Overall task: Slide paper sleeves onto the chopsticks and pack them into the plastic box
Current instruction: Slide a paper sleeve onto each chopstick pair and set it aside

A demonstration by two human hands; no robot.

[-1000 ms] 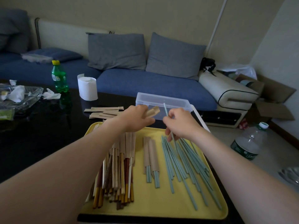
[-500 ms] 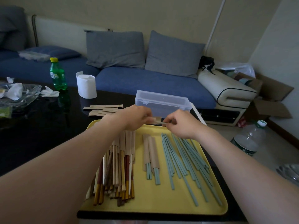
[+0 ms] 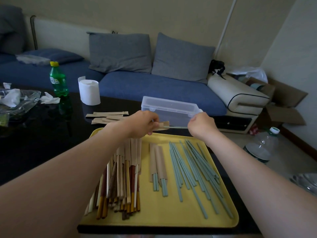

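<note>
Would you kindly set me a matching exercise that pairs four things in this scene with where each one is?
Things:
1. plastic box
2. green bottle
3. loose teal chopsticks
4. paper sleeve

Places:
A. on the right side of the yellow tray
B. pinched in the left hand
C. on the dark table, beyond the tray
D. standing left of the white paper roll

Pairs: 1-C, 2-D, 3-A, 4-B
</note>
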